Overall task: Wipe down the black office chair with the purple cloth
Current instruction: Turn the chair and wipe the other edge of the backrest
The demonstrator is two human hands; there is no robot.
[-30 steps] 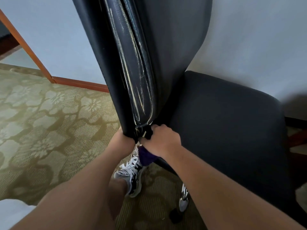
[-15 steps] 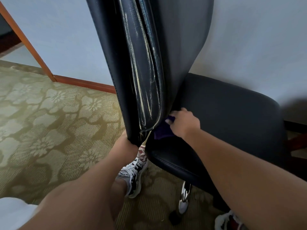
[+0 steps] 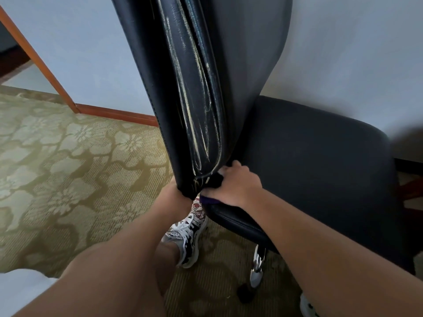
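Head view, single frame. Patterned green-gold carpet fills the left and lower field; a pale wall with a wooden baseboard runs behind it.

The black office chair stands right of centre, seen from its side. Its backrest rises upright to the top edge, the side panel scuffed with pale vertical streaks. The seat extends to the right.

Both your bare forearms reach in from the bottom edge and meet at the foot of the backrest.

Your left hand sits against the backrest's lower corner. Its fingers pass out of sight behind that corner, so you cannot tell from this frame whether they clasp it.

Your right hand lies at the crease where backrest meets seat, fingers curled and clenched over the purple cloth. The cloth is bunched beneath the palm at the seat's near corner; only a small purple edge shows below the heel of the hand, touching the seat.

A white patterned sneaker stands on the carpet below the hands. A chrome chair leg drops from under the seat to a dark caster.
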